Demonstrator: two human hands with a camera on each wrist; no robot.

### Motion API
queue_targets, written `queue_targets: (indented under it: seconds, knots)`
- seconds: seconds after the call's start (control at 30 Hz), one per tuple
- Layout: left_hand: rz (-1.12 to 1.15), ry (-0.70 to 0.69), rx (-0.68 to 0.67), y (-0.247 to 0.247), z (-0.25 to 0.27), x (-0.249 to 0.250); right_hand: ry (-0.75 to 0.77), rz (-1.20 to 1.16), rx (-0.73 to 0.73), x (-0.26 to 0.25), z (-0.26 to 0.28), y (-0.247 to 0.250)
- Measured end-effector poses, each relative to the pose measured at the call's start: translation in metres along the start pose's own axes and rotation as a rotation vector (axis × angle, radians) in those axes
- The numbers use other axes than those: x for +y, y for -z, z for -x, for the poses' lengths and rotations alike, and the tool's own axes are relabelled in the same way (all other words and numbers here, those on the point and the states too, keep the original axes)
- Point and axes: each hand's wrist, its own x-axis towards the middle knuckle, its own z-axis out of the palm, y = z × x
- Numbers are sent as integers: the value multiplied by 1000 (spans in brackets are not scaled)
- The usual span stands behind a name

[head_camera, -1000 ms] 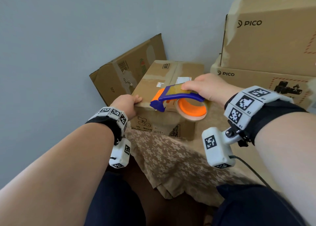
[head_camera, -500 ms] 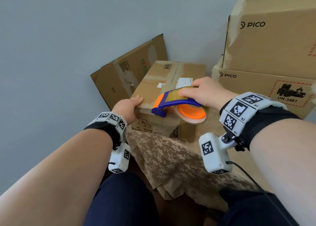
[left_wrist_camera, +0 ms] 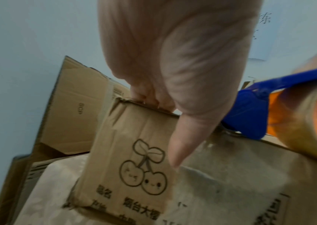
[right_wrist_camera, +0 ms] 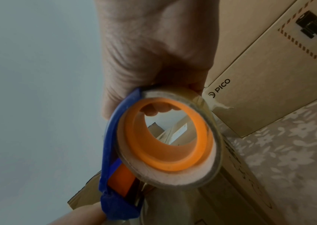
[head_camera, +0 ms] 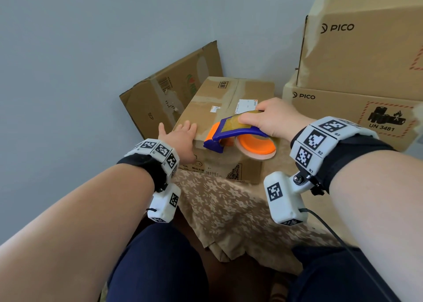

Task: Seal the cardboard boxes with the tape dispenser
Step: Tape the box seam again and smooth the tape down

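A small cardboard box [head_camera: 225, 109] is seen on a table covered by a flowered cloth [head_camera: 229, 210], close to the grey wall [head_camera: 91, 50]. The box is closed, and old strips of tape and two white labels are seen on its top.

The tape dispenser [head_camera: 238, 137] is held by the right hand [head_camera: 272, 121]: the fingers are curled around the roll and the blue frame, and in the right wrist view fingertips are visible through the orange core. The blue front end of the dispenser is placed at the near top edge of the box (whether the blade really touches the cardboard cannot be told). The roll of clear tape hangs just in front of the near side of the box.

The left hand [head_camera: 180, 139] is laid on the near left corner of the box. Its fingers are straight and spread over the top, and the thumb is stretched down on the front side, beside a printed cherry drawing [left_wrist_camera: 144, 167]. Nothing is gripped by this hand; the box is only pressed.

Behind the box, a flattened carton [head_camera: 164, 96] is leaned against the wall. On the right, two bigger boxes marked PICO [head_camera: 357, 52] are stacked, near the small box.
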Motion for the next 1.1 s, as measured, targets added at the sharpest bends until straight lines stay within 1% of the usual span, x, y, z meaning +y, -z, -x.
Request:
queue_targets:
  seconds: [0.13, 0.3, 0.5, 0.7, 0.8, 0.9, 1.1]
  knots:
    - [5, -121, -16, 5, -2, 20, -16, 11, 5, 2, 0, 1]
    - [93, -166, -23, 2, -5, 18, -13, 20, 3, 1, -1, 0]
    - [126, -186, -2, -3, -4, 14, 7, -45, -19, 7, 7, 7]
    - [124, -174, -11, -4, -3, 12, 18, -13, -35, 13, 14, 13]
    - [113, -167, -23, -4, -3, 11, -38, 31, -4, 35, 20, 34]
    - [101, -172, -37, -1, -6, 14, -106, 44, -11, 59, 30, 50]
    - [79, -156, -101, 9, -7, 21, -96, 17, -32, 68, 34, 44]
